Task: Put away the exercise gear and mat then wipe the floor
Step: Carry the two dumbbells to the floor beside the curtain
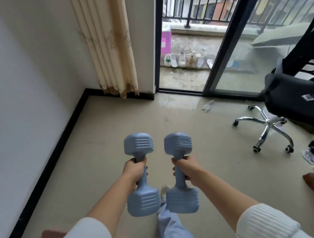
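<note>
The pale beige floor (102,162) is taking up most of the room, running to a plain white wall (14,75) with black skirting on the left. Ahead, a black-framed sliding glass door (242,53) is standing part open onto a balcony, with a cream pleated curtain (107,47) hanging in the corner beside it. A black office chair (296,103) on a chrome star base is sitting well off to the right; the white tag on its seat is too blurry to read.

The person is holding two grey-blue plastic dumbbells out front, above the floor, side by side, not touching. The left hand (135,170) is gripping the left dumbbell (138,145) round its handle, and the right hand (187,168) is gripping the right dumbbell (177,143) the same way. There's a moulded oval mark on the right one's top head, letters unreadable. A crumpled white scrap (208,105) is lying near the door track.
</note>
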Demonstrator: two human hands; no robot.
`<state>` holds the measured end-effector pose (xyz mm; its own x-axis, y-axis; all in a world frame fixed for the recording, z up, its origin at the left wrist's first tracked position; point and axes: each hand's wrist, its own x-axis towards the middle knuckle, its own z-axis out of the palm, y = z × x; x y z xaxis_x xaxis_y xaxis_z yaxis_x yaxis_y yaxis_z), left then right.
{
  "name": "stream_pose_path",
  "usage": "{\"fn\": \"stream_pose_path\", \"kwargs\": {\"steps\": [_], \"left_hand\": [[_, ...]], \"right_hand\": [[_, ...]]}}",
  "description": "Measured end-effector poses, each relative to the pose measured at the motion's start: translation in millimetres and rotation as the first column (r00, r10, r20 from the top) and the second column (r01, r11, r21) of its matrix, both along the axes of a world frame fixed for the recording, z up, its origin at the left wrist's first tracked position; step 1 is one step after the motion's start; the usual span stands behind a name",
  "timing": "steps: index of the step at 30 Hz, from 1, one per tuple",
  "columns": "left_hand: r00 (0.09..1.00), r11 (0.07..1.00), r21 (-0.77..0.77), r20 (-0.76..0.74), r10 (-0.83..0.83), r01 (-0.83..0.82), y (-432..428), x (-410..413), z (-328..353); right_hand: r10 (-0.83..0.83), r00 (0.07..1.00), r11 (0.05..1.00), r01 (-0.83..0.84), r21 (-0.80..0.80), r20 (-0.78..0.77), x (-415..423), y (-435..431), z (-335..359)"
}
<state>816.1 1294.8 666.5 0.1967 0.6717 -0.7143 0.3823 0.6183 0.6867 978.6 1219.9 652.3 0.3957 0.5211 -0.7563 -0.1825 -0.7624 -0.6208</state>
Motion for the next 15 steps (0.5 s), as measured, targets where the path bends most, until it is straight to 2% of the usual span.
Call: {"fn": "stream_pose_path", "kwargs": {"steps": [15], "left_hand": [[1.000, 0.999, -0.035, 0.013, 0.006, -0.005, 404, 184, -43]], "right_hand": [[0.002, 1.000, 1.000, -0.002, -0.016, -0.008, 183, 403, -27]]}}
